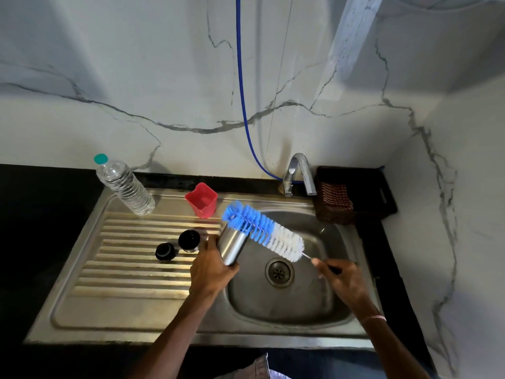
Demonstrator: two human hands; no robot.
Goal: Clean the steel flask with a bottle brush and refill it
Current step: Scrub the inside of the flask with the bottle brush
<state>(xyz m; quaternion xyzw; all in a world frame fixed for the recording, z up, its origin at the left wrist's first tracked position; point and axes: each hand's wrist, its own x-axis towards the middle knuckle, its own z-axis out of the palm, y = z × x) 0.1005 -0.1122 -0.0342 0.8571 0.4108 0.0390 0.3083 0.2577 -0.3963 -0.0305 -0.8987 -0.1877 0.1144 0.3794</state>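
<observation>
Fingers of the left hand [211, 272] wrap round the steel flask [232, 246], held tilted at the centre of the frame over the sink [273, 307] edge. The right hand [344, 280], right of centre, pinches the bottle brush [265, 231] handle. Its blue-and-white bristles lie outside the flask, at its mouth.

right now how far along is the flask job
Done: the flask is open, its two black caps on the drainboard. In hand: left hand grips the flask, right hand holds the brush, bristles outside the mouth. Likely left: scrubbing, rinse, refill; the water bottle is capped.
</observation>
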